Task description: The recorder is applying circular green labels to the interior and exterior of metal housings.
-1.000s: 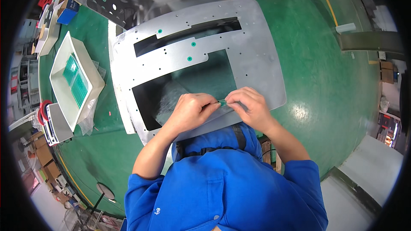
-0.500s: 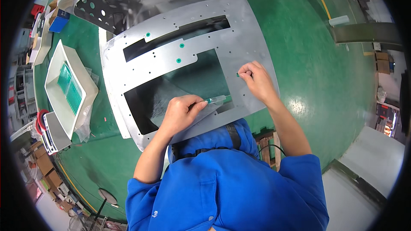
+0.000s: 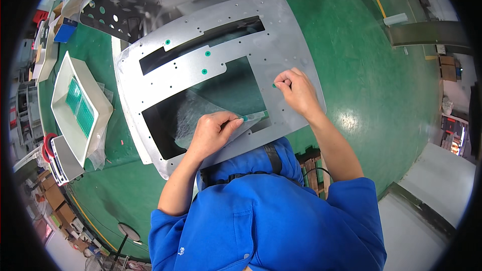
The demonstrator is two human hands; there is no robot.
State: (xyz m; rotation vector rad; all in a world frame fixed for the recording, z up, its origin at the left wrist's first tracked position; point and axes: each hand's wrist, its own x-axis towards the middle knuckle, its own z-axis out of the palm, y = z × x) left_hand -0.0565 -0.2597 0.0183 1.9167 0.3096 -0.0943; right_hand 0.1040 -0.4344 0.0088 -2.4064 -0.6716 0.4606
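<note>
A grey metal panel (image 3: pixel 286 40) with small holes and two large cut-outs lies in front of me. Three round green stickers (image 3: pixel 208 53) are on its face, each with a dark centre. Between thumb and fingers, my left hand (image 3: pixel 212 129) pinches a clear backing sheet (image 3: pixel 253 117) with green at its edge; the film hangs over the larger cut-out. My right hand (image 3: pixel 299 92) is closed in a pinch above the panel's right part. A small green sticker (image 3: pixel 274 86) shows at its fingertips, close to the metal.
On the left stands a white tray (image 3: pixel 103 120) with green sheets (image 3: pixel 80 106) in it. A larger metal housing (image 3: pixel 108 7) with round holes rises beyond the panel. A blue box (image 3: pixel 66 29) sits at the far left. Green floor surrounds the work.
The panel and tray sit slightly further left in the picture. My right hand has shifted a little left in the picture, still pinching the green sticker. The left hand keeps its hold on the film.
</note>
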